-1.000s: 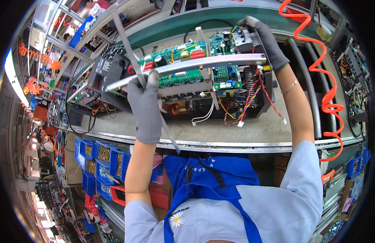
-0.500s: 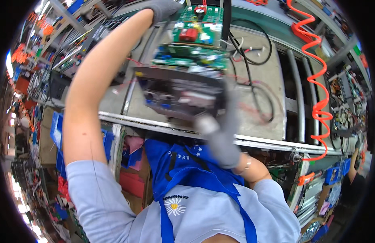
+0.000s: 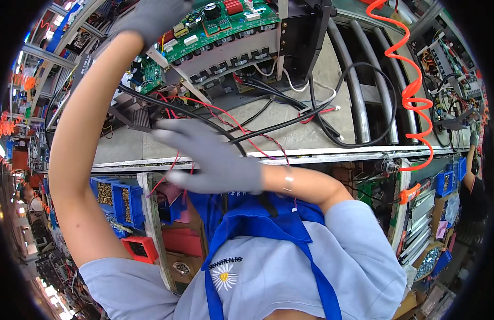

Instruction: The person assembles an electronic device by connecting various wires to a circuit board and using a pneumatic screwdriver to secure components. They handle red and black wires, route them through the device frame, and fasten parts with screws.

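Observation:
A power unit with a green circuit board [image 3: 225,32] on top stands on the workbench, its open side and black wires facing me. My left hand [image 3: 154,20], in a grey glove, is at the board's far left end; its fingers are blurred and partly out of sight, so any grip is unclear. My right hand [image 3: 209,160], also gloved, is over the bench's front edge with fingers spread and nothing in them. Near its fingertips is a dark finned metal part [image 3: 138,118]. Red wires [image 3: 217,113] and a black cable [image 3: 295,122] run close to it.
Metal rollers [image 3: 359,80] lie to the right of the unit, under a loop of black cable. An orange coiled air hose [image 3: 412,96] hangs on the right. Below the bench are blue bins [image 3: 127,205] of small parts and a red bin [image 3: 140,249].
The unit has turned, and its dark panel no longer faces me. My right hand has come off the panel and moved left with fingers spread. My left hand has shifted left.

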A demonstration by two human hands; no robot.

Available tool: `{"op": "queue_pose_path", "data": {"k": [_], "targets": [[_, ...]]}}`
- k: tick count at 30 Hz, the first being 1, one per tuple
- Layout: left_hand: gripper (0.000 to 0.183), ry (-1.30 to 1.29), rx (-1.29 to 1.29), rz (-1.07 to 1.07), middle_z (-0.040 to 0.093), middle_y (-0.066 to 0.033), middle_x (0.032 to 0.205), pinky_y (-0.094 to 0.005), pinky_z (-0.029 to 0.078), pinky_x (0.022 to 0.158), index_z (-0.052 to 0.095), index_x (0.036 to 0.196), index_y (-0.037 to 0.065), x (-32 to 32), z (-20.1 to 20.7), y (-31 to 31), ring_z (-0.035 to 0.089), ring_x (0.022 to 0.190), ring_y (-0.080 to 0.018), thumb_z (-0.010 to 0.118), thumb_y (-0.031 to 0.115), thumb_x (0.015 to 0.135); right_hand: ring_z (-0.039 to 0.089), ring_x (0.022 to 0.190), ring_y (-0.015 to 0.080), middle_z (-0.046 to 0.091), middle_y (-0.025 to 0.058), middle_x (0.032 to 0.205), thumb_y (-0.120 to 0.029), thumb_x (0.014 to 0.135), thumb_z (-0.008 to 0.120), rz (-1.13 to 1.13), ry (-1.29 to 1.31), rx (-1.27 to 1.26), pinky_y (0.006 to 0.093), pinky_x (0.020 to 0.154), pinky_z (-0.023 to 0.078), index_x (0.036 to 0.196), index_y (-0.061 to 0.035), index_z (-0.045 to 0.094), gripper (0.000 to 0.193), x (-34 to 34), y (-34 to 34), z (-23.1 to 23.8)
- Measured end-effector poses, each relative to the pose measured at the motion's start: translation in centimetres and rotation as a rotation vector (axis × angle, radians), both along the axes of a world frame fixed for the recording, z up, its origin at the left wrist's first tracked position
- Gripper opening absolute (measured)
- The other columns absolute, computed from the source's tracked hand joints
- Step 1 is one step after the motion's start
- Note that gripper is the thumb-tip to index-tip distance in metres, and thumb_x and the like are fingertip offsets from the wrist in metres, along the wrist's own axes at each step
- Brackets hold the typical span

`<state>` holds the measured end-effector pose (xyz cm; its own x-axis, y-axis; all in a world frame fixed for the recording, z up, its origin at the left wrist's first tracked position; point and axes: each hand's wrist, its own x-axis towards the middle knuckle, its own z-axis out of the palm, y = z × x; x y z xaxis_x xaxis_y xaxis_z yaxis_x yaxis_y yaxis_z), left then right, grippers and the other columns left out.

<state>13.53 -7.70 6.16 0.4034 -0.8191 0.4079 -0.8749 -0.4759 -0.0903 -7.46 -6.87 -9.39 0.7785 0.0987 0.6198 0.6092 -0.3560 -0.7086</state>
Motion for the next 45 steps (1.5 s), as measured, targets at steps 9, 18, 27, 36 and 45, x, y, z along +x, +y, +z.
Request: {"op": "queue_pose_path", "data": {"k": [9, 18, 27, 36, 45], "targets": [[0.027, 0.068, 0.369, 0.095, 0.06, -0.011, 0.086, -0.0425, 0.051, 0.068, 0.058, 0.103, 0.01, -16.1, -1.9, 15.2, 0.064, 0.079, -0.0315, 0.063, 0.009, 0.077, 0.055, 0.119, 0.032, 0.06, 0.0171, 0.123, -0.007, 0.081, 0.064, -0.678, 0.368, -0.096, 0.0394, 0.103, 0.041, 0.121, -0.001, 0.061, 0.041, -13.2, -14.5, -7.2], [0.022, 0.423, 0.644, 0.492, 0.063, -0.0145, 0.087, -0.0459, 0.049, 0.075, 0.062, 0.102, 0.008, -16.5, -7.6, 26.9, 0.064, 0.087, -0.0356, 0.061, 0.01, 0.08, 0.056, 0.112, 0.035, 0.059, 0.0181, 0.118, -0.023, 0.079, 0.071, -0.455, 0.214, -0.284, 0.0422, 0.096, 0.043, 0.127, -0.0001, 0.056, 0.055, -7.6, -8.3, -7.0], [0.028, 0.577, 0.434, 0.361, 0.065, -0.016, 0.098, -0.0473, 0.051, 0.08, 0.061, 0.111, 0.01, -16.5, -17.1, 21.4, 0.065, 0.093, -0.0363, 0.061, 0.015, 0.084, 0.063, 0.059, 0.0326, 0.061, 0.0104, 0.061, -0.047, 0.081, 0.068, -0.216, 0.402, -0.531, 0.0445, 0.062, 0.046, 0.115, -0.0033, 0.054, 0.057, -3.1, -4.0, -5.9], [0.025, 0.658, 0.286, 0.187, 0.062, -0.0184, 0.09, -0.0509, 0.051, 0.072, 0.056, 0.107, 0.006, -17.8, -26.0, 13.2, 0.065, 0.078, -0.0399, 0.059, 0.016, 0.084, 0.062, 0.076, 0.0317, 0.064, 0.013, 0.082, -0.046, 0.087, 0.065, 0.169, 0.629, -0.402, 0.0392, 0.071, 0.046, 0.124, -0.003, 0.057, 0.058, -11.8, -4.0, 0.6], [0.031, 0.556, -0.003, 0.014, 0.061, -0.0147, 0.099, -0.044, 0.055, 0.075, 0.056, 0.108, 0.005, -16.1, -28.1, 8.7, 0.064, 0.093, -0.0329, 0.063, 0.013, 0.079, 0.064, 0.101, 0.03, 0.067, 0.0165, 0.106, -0.021, 0.089, 0.065, -0.289, 0.401, 0.005, 0.0377, 0.088, 0.05, 0.115, -0.0015, 0.064, 0.032, -5.9, -7.1, -3.7]]}}
